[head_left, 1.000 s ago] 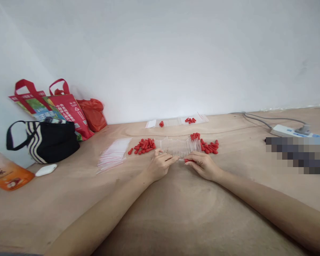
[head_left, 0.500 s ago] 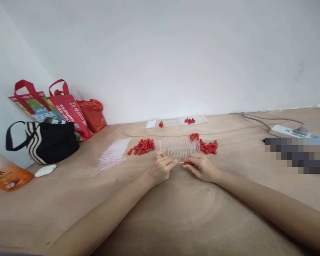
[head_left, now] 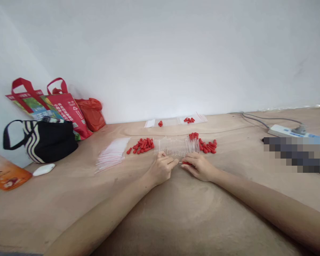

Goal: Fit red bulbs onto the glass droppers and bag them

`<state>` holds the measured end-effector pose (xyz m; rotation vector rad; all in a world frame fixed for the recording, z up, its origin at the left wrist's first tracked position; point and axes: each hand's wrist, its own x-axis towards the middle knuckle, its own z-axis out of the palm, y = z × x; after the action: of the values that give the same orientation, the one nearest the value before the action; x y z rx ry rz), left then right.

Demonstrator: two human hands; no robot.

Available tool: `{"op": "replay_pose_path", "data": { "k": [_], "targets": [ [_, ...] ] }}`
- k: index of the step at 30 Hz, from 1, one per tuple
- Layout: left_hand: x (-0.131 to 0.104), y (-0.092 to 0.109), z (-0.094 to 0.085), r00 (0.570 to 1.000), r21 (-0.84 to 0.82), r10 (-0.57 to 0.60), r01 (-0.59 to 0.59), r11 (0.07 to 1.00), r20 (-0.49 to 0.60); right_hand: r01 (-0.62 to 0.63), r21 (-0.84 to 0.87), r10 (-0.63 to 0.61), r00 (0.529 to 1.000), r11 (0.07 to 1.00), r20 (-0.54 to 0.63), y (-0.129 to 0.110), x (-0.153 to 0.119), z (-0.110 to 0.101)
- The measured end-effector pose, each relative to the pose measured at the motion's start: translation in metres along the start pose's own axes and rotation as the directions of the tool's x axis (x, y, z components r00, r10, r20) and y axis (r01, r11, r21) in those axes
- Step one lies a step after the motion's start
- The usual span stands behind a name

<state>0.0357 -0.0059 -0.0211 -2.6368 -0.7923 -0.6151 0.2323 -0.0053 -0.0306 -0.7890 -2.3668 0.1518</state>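
Between the thumb and fingers of my right hand (head_left: 201,168) is a red rubber dropper bulb (head_left: 187,163), partly covered by the fingers. A thin clear tube (head_left: 180,162) runs from the bulb's left end to the pinched fingertips of my left hand (head_left: 163,168), which hide most of it. Just beyond both hands lies a row of clear dropper tubes (head_left: 173,145), side by side. Red rubber bulbs (head_left: 142,145) are heaped to the left of the row, and more red bulbs (head_left: 209,146) lie at its right end, some resting on the tubes.
Clear zip bags (head_left: 112,153) are fanned out on the wooden table (head_left: 160,220) at left. Near the wall lies a filled clear bag (head_left: 173,122) with red bulbs. Carrier bags (head_left: 69,110), a black bag (head_left: 53,140), a white case (head_left: 44,169) and a power strip (head_left: 285,131) stand around.
My right hand has come slightly left with the bulb, and less of the tube shows between the hands. The whole view has shifted a little.
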Motion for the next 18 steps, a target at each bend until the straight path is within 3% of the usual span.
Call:
{"op": "replay_pose_path", "data": {
  "k": [3,6,11,14,18],
  "targets": [
    [-0.001,0.001,0.0,0.999,-0.026,-0.006,0.005,1.0,-0.037,-0.044,0.085,0.046,0.999,0.995,-0.022,0.0,0.0,-0.001],
    [-0.001,0.001,0.002,0.994,-0.086,-0.05,0.041,0.995,-0.101,-0.15,0.324,0.184,0.98,0.934,-0.076,0.001,0.001,-0.001],
    [0.0,0.003,0.004,0.978,-0.21,-0.124,0.087,0.974,-0.168,-0.293,0.751,0.496,0.867,0.591,-0.052,-0.001,0.007,0.004],
    [0.0,0.004,0.002,0.978,-0.24,-0.143,0.103,0.965,-0.153,-0.286,0.821,0.55,0.834,0.494,-0.04,-0.002,0.012,0.003],
    [0.001,0.004,-0.004,0.97,-0.25,-0.224,0.195,0.948,-0.091,-0.342,0.795,0.638,0.767,0.501,-0.072,0.015,0.019,-0.011]
  ]
}}
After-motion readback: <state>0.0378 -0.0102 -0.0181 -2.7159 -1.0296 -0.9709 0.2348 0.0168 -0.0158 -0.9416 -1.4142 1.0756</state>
